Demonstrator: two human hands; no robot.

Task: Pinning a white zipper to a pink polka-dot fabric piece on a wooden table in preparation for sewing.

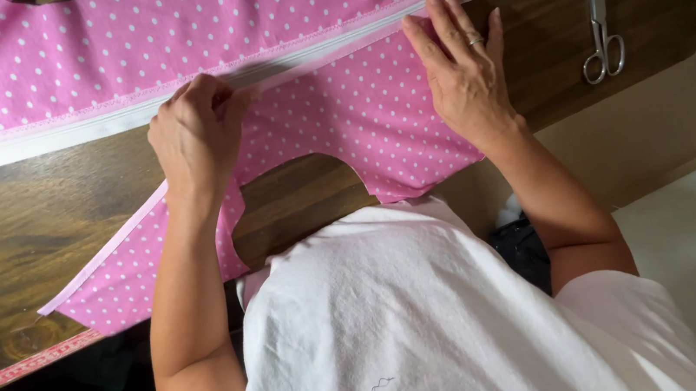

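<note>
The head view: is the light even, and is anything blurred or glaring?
Head view: soft, even light; hands and pink fabric are sharp; weak shadows under the hands; a mild sheen on the scissors and the wood table; the dark lower left corner hides detail.

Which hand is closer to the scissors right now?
Right. The right hand lies flat on the pink dotted fabric, just left of the scissors. The left hand pinches the white zipper tape much farther left.

Pink dotted fabric (172, 32) cut off at top and left edges; scissors (599, 18) tips cut off at top; left hand (197, 138) fingertips curled out of sight.
</note>
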